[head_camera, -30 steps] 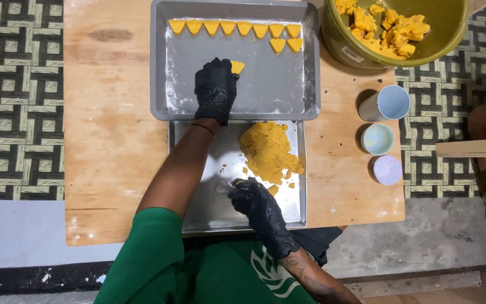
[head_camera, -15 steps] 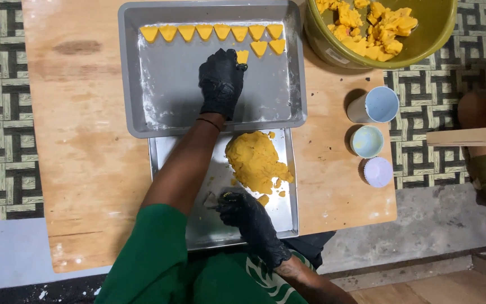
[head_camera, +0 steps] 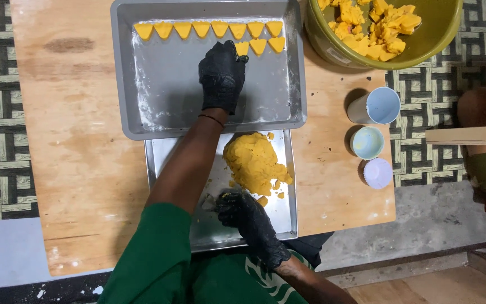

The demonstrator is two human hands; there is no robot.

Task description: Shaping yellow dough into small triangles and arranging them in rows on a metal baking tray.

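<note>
- The floured grey tray (head_camera: 147,107) sits at the far side of the wooden table (head_camera: 68,169), with a row of yellow triangular pieces (head_camera: 209,28) along its 12 o'clock edge and a shorter second row started below the right end of the first.
- The left hand (head_camera: 220,76), in a black glove, reaches into that tray with fingers curled down at the left end of the second row, touching a yellow piece (head_camera: 243,48) there; the glove hides whether the piece is pinched or only pressed.
- By my reading, the step in hand is setting a shaped piece into the second row, which grows toward 9 o'clock.
- The smaller steel tray (head_camera: 285,197) lies nearer the body, and the lump of yellow dough (head_camera: 254,163) rests on it with crumbs at its 5 o'clock.
- The right hand (head_camera: 243,214), also gloved, sits at the lump's 6 o'clock edge, fingers bent; what it holds, if anything, I cannot tell.
- The next move likely calls for taking a fresh portion from the lump and placing it just beside the last piece.
- At 1 o'clock stands a green bowl (head_camera: 322,39) of yellow chunks; three small cups (head_camera: 369,141) line the table's 3 o'clock side.
</note>
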